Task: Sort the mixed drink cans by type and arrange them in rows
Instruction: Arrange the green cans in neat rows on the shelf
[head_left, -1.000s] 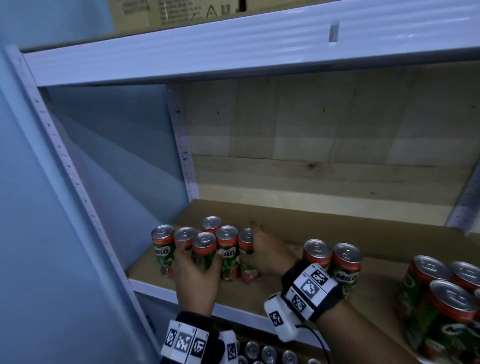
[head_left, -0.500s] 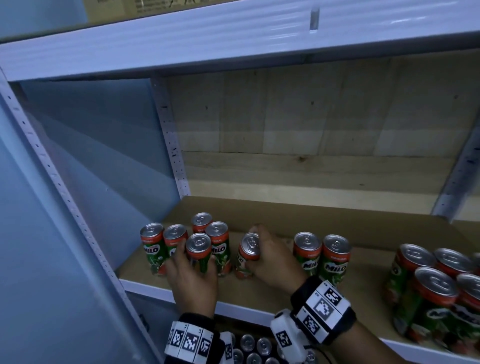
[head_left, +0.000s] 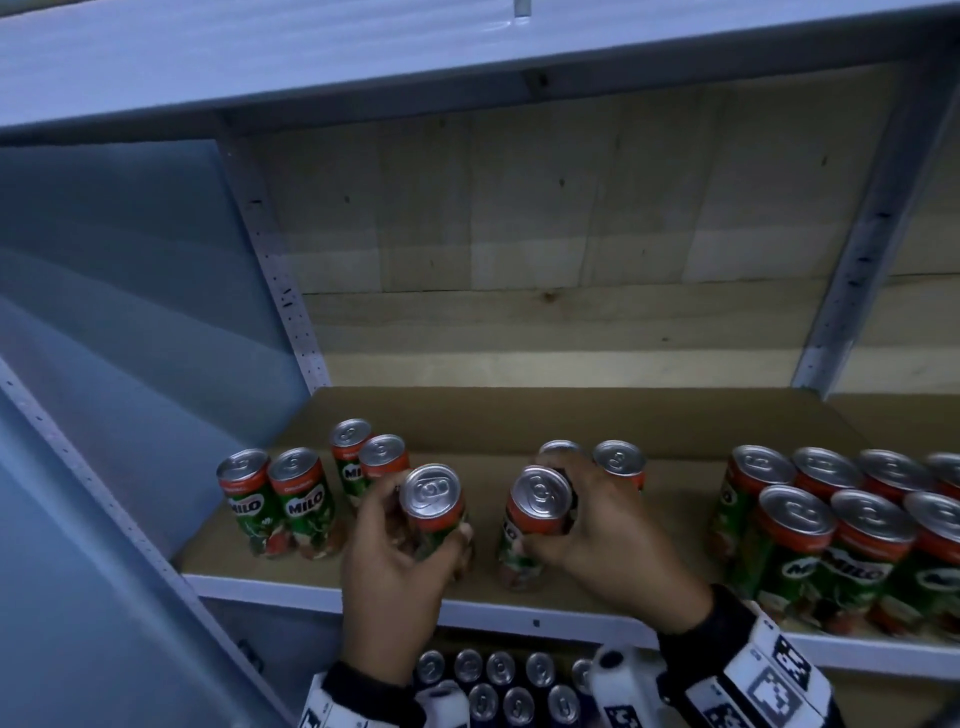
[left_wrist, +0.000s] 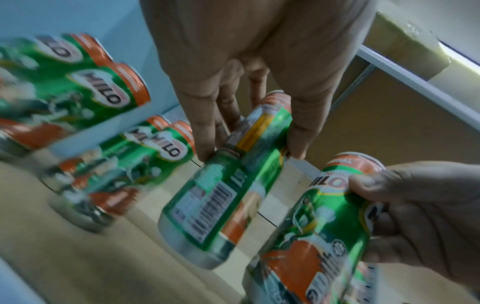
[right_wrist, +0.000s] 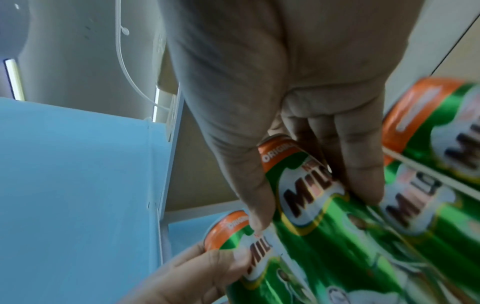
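All the cans here are green and orange Milo cans with silver tops. My left hand (head_left: 402, 540) grips one can (head_left: 431, 499) near the shelf's front edge; the left wrist view shows its barcode side (left_wrist: 221, 191). My right hand (head_left: 566, 525) grips a second can (head_left: 537, 501) just to the right, its logo facing the right wrist camera (right_wrist: 306, 195). Both cans lean toward me. Several cans (head_left: 298, 493) stand at the left. Two more (head_left: 618, 460) stand behind my right hand.
A tight cluster of Milo cans (head_left: 795, 525) fills the right of the cardboard-lined shelf (head_left: 467, 421). Silver-topped cans (head_left: 501, 670) stand on the shelf below. A blue side panel (head_left: 130, 312) closes the left; a wooden back wall lies behind.
Both hands have drawn their cans away from the left group toward the shelf's front, and the two cans now stand apart. The head view has dropped and moved closer.
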